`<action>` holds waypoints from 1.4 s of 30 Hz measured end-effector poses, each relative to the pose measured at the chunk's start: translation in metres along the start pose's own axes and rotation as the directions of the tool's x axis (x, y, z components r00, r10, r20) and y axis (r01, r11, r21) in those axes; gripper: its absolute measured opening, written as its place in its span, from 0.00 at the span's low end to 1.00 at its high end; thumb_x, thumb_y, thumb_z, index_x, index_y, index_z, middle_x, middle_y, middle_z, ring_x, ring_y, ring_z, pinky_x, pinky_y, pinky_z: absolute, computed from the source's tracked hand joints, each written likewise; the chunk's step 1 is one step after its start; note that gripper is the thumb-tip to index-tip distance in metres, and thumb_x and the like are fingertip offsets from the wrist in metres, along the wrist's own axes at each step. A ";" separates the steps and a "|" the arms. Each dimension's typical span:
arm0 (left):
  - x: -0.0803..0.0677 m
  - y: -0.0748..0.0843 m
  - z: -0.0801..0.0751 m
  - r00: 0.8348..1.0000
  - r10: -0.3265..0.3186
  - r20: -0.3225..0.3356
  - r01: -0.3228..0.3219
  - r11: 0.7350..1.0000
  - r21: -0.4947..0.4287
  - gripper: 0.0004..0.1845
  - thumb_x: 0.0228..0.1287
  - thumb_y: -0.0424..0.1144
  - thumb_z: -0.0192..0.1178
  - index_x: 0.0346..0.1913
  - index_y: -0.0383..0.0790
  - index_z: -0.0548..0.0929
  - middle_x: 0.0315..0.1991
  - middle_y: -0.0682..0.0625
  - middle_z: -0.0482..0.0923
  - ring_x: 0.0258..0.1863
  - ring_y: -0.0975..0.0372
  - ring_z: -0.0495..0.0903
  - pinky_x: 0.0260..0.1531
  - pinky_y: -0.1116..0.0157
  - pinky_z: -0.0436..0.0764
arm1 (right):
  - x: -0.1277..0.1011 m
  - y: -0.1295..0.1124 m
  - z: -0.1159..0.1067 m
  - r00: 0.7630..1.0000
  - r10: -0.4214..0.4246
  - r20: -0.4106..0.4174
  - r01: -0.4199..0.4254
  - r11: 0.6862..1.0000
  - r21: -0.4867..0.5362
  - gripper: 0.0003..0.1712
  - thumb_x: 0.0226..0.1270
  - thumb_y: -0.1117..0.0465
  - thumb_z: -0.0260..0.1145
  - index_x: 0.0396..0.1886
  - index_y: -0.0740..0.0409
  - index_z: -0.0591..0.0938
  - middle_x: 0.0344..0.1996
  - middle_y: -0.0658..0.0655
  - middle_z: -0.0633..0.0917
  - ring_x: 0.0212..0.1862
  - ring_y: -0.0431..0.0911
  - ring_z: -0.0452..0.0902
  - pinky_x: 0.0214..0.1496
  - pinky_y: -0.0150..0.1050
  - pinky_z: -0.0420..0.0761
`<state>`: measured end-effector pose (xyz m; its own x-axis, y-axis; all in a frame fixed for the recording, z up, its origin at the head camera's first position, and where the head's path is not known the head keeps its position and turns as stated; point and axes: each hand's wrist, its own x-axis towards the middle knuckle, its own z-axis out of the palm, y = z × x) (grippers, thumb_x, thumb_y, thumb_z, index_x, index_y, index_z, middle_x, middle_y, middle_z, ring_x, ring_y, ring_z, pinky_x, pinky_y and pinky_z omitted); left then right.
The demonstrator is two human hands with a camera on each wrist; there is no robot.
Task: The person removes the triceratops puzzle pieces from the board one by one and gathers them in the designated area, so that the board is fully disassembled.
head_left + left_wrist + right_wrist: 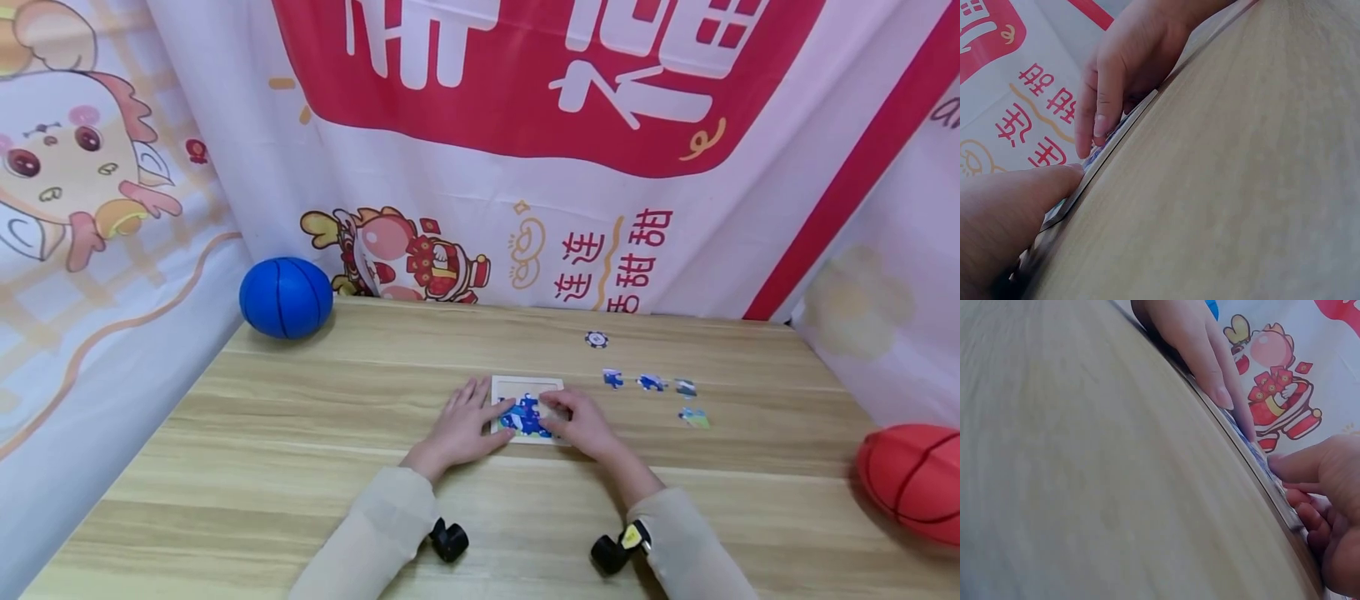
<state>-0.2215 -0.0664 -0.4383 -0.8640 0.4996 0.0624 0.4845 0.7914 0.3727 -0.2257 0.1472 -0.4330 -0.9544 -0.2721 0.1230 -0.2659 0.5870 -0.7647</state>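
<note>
A shallow, light-framed jigsaw puzzle [528, 387] lies on the table, its lower part filled with blue pieces [517, 417]. My left hand [467, 421] rests at its left side in the head view, fingers extended and thumb and index finger over the pieces. At the right side, my right hand [581, 423] bends over the frame, thumb and index finger pinching a puzzle piece mostly hidden by the hand. The right wrist view shows the right thumb [1297, 465] at the pieces, with the other fingers curled at the frame's edge.
Loose puzzle pieces [651, 382] lie right of the frame, one with green [694, 417] nearer. A round chip-like disc [597, 339] lies behind them. A blue ball [286, 297] stands at the back left, a red ball [911, 483] at the right edge. Printed cloth [450, 175] hangs behind.
</note>
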 end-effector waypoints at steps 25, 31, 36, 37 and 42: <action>0.000 0.002 -0.002 1.000 -0.009 0.022 0.010 0.999 -0.030 0.29 0.58 0.60 0.44 0.62 0.56 0.62 0.66 0.41 0.40 0.63 0.49 0.36 0.58 0.52 0.39 | 0.005 -0.005 0.013 0.993 0.066 -0.098 -0.077 0.992 -0.104 0.12 0.52 0.62 0.65 0.39 0.54 0.78 0.33 0.51 0.73 0.38 0.48 0.63 0.40 0.41 0.65; 0.000 0.001 -0.001 1.000 -0.005 0.017 0.006 0.999 -0.036 0.29 0.57 0.60 0.45 0.61 0.55 0.63 0.66 0.41 0.40 0.63 0.49 0.36 0.58 0.52 0.40 | 0.005 -0.005 0.014 0.991 0.076 -0.108 -0.087 0.991 -0.101 0.12 0.52 0.63 0.65 0.38 0.55 0.78 0.32 0.51 0.73 0.38 0.48 0.64 0.40 0.41 0.65; 0.001 0.000 -0.001 1.000 -0.002 0.004 0.003 0.999 -0.038 0.29 0.57 0.60 0.45 0.61 0.55 0.63 0.66 0.41 0.41 0.63 0.48 0.37 0.58 0.52 0.40 | 0.006 -0.005 0.014 0.990 0.068 -0.121 -0.078 0.994 -0.077 0.12 0.51 0.63 0.65 0.38 0.56 0.78 0.31 0.51 0.73 0.37 0.48 0.64 0.41 0.42 0.65; 0.001 0.000 -0.001 1.000 -0.004 0.004 0.004 0.999 -0.039 0.29 0.57 0.60 0.45 0.61 0.55 0.63 0.66 0.41 0.41 0.63 0.48 0.37 0.58 0.52 0.40 | 0.006 -0.005 0.014 0.990 0.068 -0.122 -0.077 0.995 -0.071 0.12 0.51 0.63 0.65 0.38 0.56 0.78 0.31 0.51 0.73 0.37 0.48 0.64 0.41 0.42 0.65; 0.001 0.001 -0.002 1.000 -0.012 0.017 0.013 0.999 -0.044 0.29 0.57 0.61 0.44 0.62 0.56 0.62 0.66 0.41 0.39 0.63 0.50 0.35 0.58 0.53 0.39 | 0.007 -0.004 0.015 0.990 0.062 -0.128 -0.066 0.997 -0.027 0.12 0.50 0.67 0.65 0.37 0.57 0.77 0.30 0.51 0.74 0.36 0.47 0.66 0.42 0.42 0.67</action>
<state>-0.2221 -0.0656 -0.4359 -0.8674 0.4958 0.0422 0.4669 0.7816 0.4136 -0.2290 0.1313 -0.4389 -0.9786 -0.1347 0.1553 -0.2055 0.6237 -0.7541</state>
